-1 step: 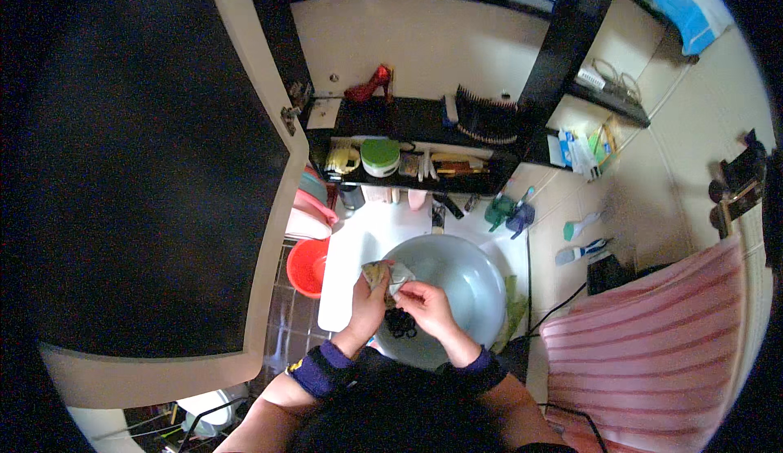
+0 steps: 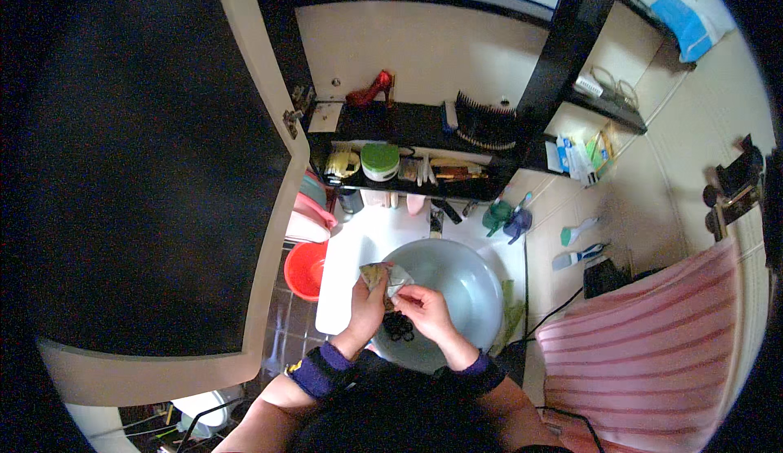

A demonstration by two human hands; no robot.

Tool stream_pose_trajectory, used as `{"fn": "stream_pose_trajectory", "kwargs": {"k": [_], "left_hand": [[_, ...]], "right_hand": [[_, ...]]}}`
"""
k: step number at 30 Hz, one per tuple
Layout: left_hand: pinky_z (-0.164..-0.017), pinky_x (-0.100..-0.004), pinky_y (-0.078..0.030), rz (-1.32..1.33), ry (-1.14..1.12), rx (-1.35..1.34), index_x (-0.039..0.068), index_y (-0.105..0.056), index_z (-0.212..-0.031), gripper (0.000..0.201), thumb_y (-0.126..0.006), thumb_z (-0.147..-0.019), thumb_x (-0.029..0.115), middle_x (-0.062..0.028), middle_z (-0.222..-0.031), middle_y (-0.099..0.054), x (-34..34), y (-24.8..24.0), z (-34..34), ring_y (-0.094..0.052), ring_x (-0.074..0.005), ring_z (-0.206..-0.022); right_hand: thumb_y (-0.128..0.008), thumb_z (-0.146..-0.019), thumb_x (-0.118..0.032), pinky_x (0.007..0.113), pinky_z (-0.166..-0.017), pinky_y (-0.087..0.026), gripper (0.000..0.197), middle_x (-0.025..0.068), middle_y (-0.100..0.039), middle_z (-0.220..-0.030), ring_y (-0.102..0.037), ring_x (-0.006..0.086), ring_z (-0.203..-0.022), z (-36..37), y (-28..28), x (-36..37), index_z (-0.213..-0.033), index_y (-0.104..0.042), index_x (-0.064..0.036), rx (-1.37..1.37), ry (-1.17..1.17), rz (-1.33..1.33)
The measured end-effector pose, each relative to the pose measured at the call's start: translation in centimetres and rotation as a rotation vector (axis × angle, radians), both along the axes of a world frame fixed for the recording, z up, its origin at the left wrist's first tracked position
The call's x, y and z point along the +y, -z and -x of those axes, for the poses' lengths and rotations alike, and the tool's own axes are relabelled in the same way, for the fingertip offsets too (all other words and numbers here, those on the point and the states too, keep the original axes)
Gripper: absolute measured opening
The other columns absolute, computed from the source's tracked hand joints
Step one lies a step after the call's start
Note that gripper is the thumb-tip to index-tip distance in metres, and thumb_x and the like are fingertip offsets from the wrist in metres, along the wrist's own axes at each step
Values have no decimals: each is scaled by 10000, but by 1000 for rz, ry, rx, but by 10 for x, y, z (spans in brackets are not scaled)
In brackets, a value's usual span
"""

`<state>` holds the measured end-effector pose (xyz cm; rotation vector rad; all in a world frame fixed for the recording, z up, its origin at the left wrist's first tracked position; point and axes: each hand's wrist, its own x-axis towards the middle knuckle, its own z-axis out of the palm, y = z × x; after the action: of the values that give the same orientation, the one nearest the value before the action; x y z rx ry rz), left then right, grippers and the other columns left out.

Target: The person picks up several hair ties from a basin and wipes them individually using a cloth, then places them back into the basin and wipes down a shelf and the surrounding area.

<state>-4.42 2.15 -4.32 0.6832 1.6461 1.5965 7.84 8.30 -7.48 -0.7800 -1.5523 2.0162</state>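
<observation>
Above the near left part of a large pale blue-grey basin (image 2: 477, 290), my left hand (image 2: 367, 306) is closed round a small crumpled packet (image 2: 398, 278), silvery white with a yellowish-green part. My right hand (image 2: 426, 310) is closed too, thumb and fingers pinched together at the packet's lower right edge. Whether the packet is torn cannot be made out. Just below my hands, dark ring-like loops (image 2: 400, 327) show against the basin; their kind is unclear. Both forearms have dark blue cuffs pushed up.
The basin stands on a white sink counter (image 2: 334, 290) with a faucet (image 2: 436, 223) behind it. A red bucket (image 2: 305, 272) is lower left. Green and purple cups (image 2: 507, 218) stand at the back right. An open cabinet door (image 2: 155, 167) fills the left; a pink striped towel (image 2: 636, 347) hangs right.
</observation>
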Motion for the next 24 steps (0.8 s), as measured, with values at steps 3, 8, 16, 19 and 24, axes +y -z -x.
{"fn": "stream_pose_trajectory", "kwargs": {"k": [3,8,16,19,24], "left_hand": [[-686,-292,-460,-10,-52,-238,-27,-540,-1075,316,-436,-966,250,-71,-964,-600,4,8,0,-565,-148,-812],[-780,-271,-437,-112,-144,-471,-8,-496,-1141,313,-434,-973,248,-65,-1019,-584,16,2,-20,-542,-136,-897],[-716,-267,-450,-46,-235,-484,-17,-536,-1069,339,-442,-969,293,-70,-958,-601,10,5,-10,-556,-133,-842],[-697,-272,-457,16,-233,-488,-11,-541,-1066,357,-430,-970,315,-73,-957,-605,7,-3,-5,-565,-136,-824],[-691,-291,-481,-253,-344,-622,22,-550,-1039,333,-417,-972,320,-69,-943,-620,4,0,11,-598,-161,-801]], "right_hand": [[-654,-833,-63,227,-657,-498,170,45,-663,-853,-614,99,-728,1,-7,-1,-980,-638,22,9,78,-9],[-692,-789,-48,233,-621,-493,124,56,-673,-799,-613,98,-692,2,-15,7,-891,-668,17,-117,275,-308],[-706,-768,-32,220,-624,-485,120,58,-680,-793,-600,83,-679,8,-37,2,-883,-688,-3,-83,252,-516],[-696,-786,-35,210,-631,-485,124,37,-678,-809,-581,53,-693,10,-37,3,-903,-689,7,-66,235,-311],[-693,-796,-84,226,-648,-494,139,58,-682,-807,-602,77,-683,21,-35,20,-903,-687,4,-111,231,-335]]}}
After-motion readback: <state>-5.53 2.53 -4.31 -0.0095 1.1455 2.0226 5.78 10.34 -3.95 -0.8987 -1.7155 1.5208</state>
